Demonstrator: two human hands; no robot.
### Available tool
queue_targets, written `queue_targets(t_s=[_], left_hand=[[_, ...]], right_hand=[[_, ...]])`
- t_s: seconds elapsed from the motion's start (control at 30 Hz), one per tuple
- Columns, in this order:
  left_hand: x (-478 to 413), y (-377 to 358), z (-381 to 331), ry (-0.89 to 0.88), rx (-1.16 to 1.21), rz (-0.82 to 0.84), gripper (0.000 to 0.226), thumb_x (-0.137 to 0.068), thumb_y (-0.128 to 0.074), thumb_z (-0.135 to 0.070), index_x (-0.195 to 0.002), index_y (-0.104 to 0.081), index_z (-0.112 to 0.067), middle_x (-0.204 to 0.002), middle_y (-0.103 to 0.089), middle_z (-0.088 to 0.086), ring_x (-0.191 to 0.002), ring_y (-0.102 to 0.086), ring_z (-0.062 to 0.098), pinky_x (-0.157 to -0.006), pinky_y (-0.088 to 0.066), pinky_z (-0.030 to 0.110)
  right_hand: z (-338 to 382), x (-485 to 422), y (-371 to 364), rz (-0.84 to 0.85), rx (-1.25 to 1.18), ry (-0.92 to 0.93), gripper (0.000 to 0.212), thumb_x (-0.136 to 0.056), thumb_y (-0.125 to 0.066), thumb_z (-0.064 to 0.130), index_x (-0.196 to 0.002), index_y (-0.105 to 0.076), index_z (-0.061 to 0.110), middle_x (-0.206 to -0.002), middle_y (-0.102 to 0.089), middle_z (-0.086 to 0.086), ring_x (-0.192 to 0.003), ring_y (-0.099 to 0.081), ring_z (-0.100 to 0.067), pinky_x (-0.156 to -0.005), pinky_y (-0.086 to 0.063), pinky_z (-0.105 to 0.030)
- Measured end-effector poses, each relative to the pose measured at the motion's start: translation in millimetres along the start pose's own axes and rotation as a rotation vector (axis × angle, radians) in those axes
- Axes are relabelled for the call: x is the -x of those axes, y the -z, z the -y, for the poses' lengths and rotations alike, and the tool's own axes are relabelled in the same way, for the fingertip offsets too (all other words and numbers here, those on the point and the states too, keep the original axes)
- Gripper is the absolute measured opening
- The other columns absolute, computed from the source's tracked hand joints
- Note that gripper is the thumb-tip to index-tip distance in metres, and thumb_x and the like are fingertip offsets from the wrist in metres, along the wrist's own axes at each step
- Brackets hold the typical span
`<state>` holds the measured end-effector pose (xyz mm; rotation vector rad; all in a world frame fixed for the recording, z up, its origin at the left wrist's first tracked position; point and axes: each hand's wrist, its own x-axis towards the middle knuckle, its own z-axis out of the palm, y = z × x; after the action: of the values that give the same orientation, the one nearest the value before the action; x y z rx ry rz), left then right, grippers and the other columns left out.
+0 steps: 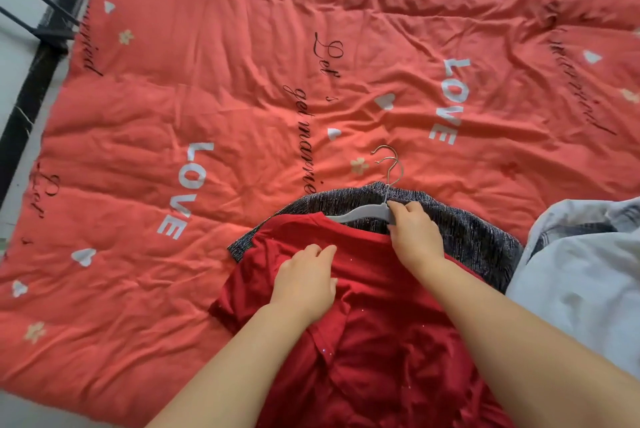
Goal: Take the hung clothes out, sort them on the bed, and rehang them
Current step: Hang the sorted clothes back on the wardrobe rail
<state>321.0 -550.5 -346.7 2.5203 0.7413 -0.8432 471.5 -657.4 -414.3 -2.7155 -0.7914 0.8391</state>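
Head view: red top (381, 341) lies on bed w/ coral quilt (207, 81), overlapping a grey knit garment (467, 237). R hand (414, 233) grips grey hanger (360, 214) at its neck, below the hook; L hand (306, 280), fingers relaxed, rests on red top. Pale blue clothes (581, 271) at right

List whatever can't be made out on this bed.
Head view:
- Grey plastic hanger: one arm under the right grip, the other inside the red garment.
- Second hanger: only its metal hook shows; dark grey knit top covers the rest.
- Red garment: lower part cut by the bottom edge, partly behind forearms.
- Pale blue-grey cloth: cut by the right edge; type unclear.
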Motion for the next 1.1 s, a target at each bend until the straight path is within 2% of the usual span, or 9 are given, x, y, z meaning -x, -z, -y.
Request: queue_targets(t_s=[0.17, 0.43, 0.53, 0.63, 0.73, 0.8, 0.87, 1.0, 1.1], left_hand=[[18, 12, 6, -0.009, 0.036, -0.130, 0.056, -0.093, -0.047, -0.032, -0.145, -0.026, -0.023, -0.139, -0.038, -0.002, -0.127, -0.038, 0.020, -0.101, -0.034, 0.034], [89, 51, 20, -0.072, 0.134, -0.437, 0.061, -0.093, -0.049, -0.031, -0.147, -0.023, -0.022, -0.143, -0.035, -0.003, -0.132, -0.031, 0.016, -0.105, -0.028, 0.030], [135, 61, 35, -0.130, 0.243, -0.549, 0.065, -0.092, -0.053, -0.029, -0.148, -0.022, -0.019, -0.141, -0.040, -0.001, -0.131, -0.034, 0.017, -0.106, -0.025, 0.028], [194, 68, 59, -0.162, 0.359, -0.680, 0.064, -0.086, -0.052, -0.034, -0.144, -0.032, -0.017, -0.131, -0.053, 0.004, -0.124, -0.046, 0.023, -0.103, -0.032, 0.036], [261, 66, 95, -0.138, 0.368, -0.909, 0.060, -0.081, -0.045, -0.038, -0.139, -0.041, -0.022, -0.112, -0.065, 0.003, -0.107, -0.059, 0.022, -0.096, -0.040, 0.048], [313, 65, 123, -0.108, 0.333, -1.044, 0.055, -0.081, -0.040, -0.036, -0.136, -0.035, -0.030, -0.100, -0.067, -0.001, -0.097, -0.060, 0.017, -0.097, -0.036, 0.054], [369, 63, 152, -0.095, 0.322, -1.167, 0.051, -0.083, -0.041, -0.035, -0.134, -0.035, -0.031, -0.090, -0.064, -0.004, -0.088, -0.057, 0.014, -0.096, -0.038, 0.052], [488, 52, 210, -0.043, 0.365, -1.351, 0.042, -0.088, -0.042, -0.038, -0.130, -0.042, -0.033, -0.082, -0.062, 0.000, -0.077, -0.056, 0.016, -0.076, -0.048, 0.033], [575, 35, 253, 0.084, 0.357, -1.463, 0.040, -0.088, -0.041, -0.042, -0.125, -0.050, -0.033, -0.086, -0.067, 0.002, -0.077, -0.063, 0.020, -0.071, -0.052, 0.038]], right_hand=[[16, 33, 23, -0.112, -0.169, 0.108, 0.037, -0.090, -0.056, 0.014, -0.127, -0.055, 0.019, -0.109, -0.051, -0.009, -0.092, -0.058, -0.034, -0.066, -0.046, -0.040], [80, 130, 68, -0.251, -0.265, 0.297, 0.028, -0.084, -0.062, 0.005, -0.110, -0.067, 0.015, -0.097, -0.060, -0.005, -0.087, -0.062, -0.030, -0.065, -0.048, -0.038], [118, 179, 84, -0.281, -0.330, 0.382, 0.027, -0.081, -0.065, 0.004, -0.105, -0.069, 0.016, -0.092, -0.059, -0.001, -0.083, -0.062, -0.025, -0.068, -0.048, -0.037], [164, 229, 101, -0.289, -0.372, 0.482, 0.028, -0.078, -0.069, 0.004, -0.104, -0.071, 0.015, -0.089, -0.060, 0.000, -0.082, -0.061, -0.019, -0.073, -0.045, -0.032], [214, 284, 113, -0.301, -0.401, 0.602, 0.029, -0.072, -0.073, 0.002, -0.097, -0.074, 0.015, -0.081, -0.060, 0.001, -0.076, -0.057, -0.014, -0.069, -0.038, -0.015], [250, 325, 117, -0.302, -0.383, 0.699, 0.031, -0.068, -0.074, -0.001, -0.094, -0.075, 0.015, -0.077, -0.059, 0.005, -0.072, -0.050, -0.001, -0.069, -0.035, -0.004], [287, 368, 116, -0.296, -0.382, 0.801, 0.031, -0.066, -0.076, -0.002, -0.092, -0.075, 0.014, -0.073, -0.057, 0.013, -0.069, -0.050, 0.006, -0.068, -0.033, -0.001], [363, 453, 101, -0.257, -0.350, 1.006, 0.033, -0.064, -0.079, 0.002, -0.092, -0.075, 0.019, -0.073, -0.057, 0.022, -0.074, -0.052, 0.017, -0.068, -0.035, -0.002], [422, 516, 80, -0.252, -0.334, 1.210, 0.035, -0.066, -0.078, 0.006, -0.095, -0.073, 0.024, -0.078, -0.059, 0.024, -0.079, -0.054, 0.014, -0.069, -0.036, -0.001]])
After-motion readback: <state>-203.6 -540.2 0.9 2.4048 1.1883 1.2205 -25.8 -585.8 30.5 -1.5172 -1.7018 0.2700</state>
